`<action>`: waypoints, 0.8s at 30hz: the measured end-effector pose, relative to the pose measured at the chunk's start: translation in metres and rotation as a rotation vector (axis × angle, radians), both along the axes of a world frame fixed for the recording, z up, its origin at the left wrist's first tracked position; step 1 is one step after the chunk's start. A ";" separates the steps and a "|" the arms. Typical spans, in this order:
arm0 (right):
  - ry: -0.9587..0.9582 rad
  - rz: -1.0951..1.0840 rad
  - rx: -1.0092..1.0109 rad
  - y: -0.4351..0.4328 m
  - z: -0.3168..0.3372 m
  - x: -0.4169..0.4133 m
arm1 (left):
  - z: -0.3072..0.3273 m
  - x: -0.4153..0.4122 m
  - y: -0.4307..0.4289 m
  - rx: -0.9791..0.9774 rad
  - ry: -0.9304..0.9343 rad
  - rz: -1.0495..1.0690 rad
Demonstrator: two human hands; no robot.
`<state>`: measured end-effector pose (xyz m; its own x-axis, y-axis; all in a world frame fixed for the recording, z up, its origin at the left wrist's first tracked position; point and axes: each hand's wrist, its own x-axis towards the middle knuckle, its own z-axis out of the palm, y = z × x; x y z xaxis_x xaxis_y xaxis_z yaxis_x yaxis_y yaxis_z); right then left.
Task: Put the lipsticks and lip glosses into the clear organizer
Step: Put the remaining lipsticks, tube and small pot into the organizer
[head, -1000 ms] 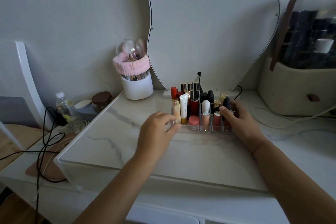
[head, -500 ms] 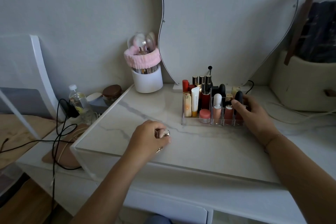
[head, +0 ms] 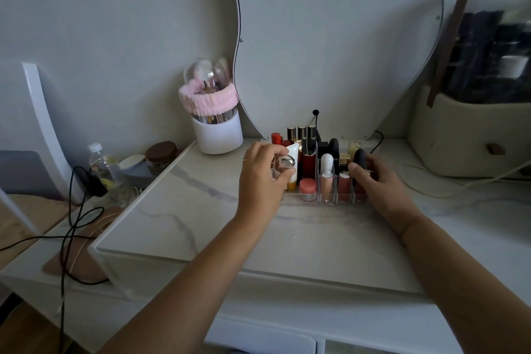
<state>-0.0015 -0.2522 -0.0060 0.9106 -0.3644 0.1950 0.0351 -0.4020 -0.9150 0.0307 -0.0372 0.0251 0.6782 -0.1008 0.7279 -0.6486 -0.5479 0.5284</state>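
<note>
The clear organizer [head: 327, 200] stands on the marble tabletop in front of the mirror, filled with upright lipsticks and lip glosses, among them a red tube [head: 309, 164], a white-capped pink gloss [head: 326, 172] and a small pink-lidded jar [head: 308, 187]. My left hand [head: 263, 178] is at the organizer's left end, fingers closed on a small clear-capped lip product [head: 283, 165] held over the left compartments. My right hand [head: 382, 184] grips the organizer's right end, thumb by a black-capped tube [head: 359, 161].
A white brush holder with a pink headband [head: 215, 121] stands left of the wavy mirror [head: 339, 37]. A beige storage case [head: 471, 129] sits at the right. Beyond the left table edge are a water bottle [head: 100, 164], a brown-lidded jar [head: 161, 154] and black cables [head: 74, 224].
My left hand went back to the table's front, picked up the small clear-capped product, and has carried it forward to the organizer's left end. My right hand stayed on the organizer.
</note>
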 end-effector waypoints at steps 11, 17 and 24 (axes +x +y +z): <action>-0.018 0.001 0.014 0.001 0.000 0.000 | 0.005 0.007 -0.004 0.050 -0.140 0.034; -0.011 -0.002 0.003 0.001 0.000 0.000 | -0.013 0.000 0.009 0.186 -0.046 -0.038; -0.003 -0.003 -0.007 0.001 0.001 -0.001 | -0.018 -0.004 0.018 0.266 0.020 -0.097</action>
